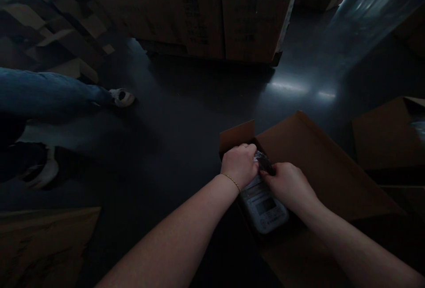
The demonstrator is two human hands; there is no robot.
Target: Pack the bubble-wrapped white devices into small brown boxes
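Observation:
My left hand (239,162), with a thin gold bracelet at the wrist, is closed over a dark plastic-wrapped item (264,162) at the top of an open cardboard box (318,155). My right hand (289,184) pinches the same wrapped item from the right. Below both hands, a white device with a small screen and buttons (264,207) lies in the box, partly covered by my hands. What the dark wrapped item is, I cannot make out in the dim light.
Another person's jeans-clad leg (46,95) and white shoe (122,97) stretch across the dark floor at left. Tall stacked cartons (212,9) stand ahead. More cardboard boxes sit at right (388,133) and bottom left (43,243).

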